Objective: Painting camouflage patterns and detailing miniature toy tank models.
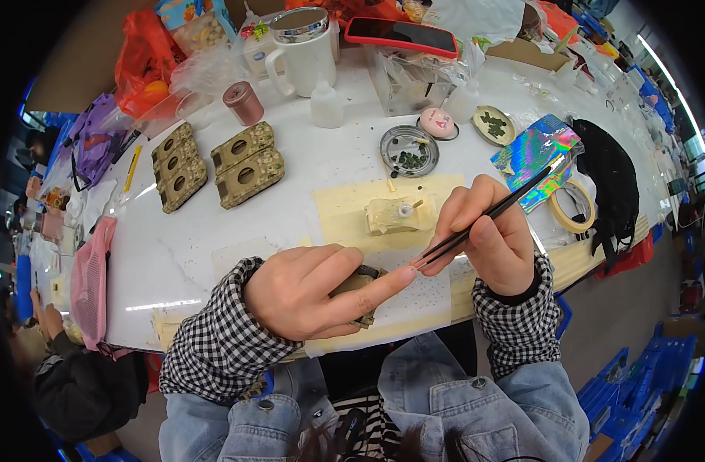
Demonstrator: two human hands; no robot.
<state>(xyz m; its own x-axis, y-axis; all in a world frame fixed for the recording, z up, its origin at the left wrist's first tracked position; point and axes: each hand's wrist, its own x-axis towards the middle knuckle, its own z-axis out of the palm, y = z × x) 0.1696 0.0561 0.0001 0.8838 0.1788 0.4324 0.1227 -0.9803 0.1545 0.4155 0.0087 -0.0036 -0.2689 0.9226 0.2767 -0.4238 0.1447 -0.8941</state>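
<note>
My right hand [495, 242] pinches a pair of black tweezers [514, 199], whose tips meet the outstretched index fingertip of my left hand [310, 292]. Under that finger, my left hand's other fingers are wrapped round a camouflage-patterned piece [361, 280], mostly hidden by the hand. Whether a tiny bit sits between the tweezer tips is too small to tell. Just beyond my hands, a cream-coloured block [387, 219] with a small white cup on it rests on yellowish paper [333, 208]. A round dish [385, 152] of dark green bits stands behind it.
Camouflage parts with round holes [184, 163] [264, 146] lie at the left. A white mug [306, 65], a pink tin [243, 103] and a red-cased phone [402, 35] stand at the back. Holographic pouch [533, 158], tape roll [555, 208] and black bag [610, 169] lie right.
</note>
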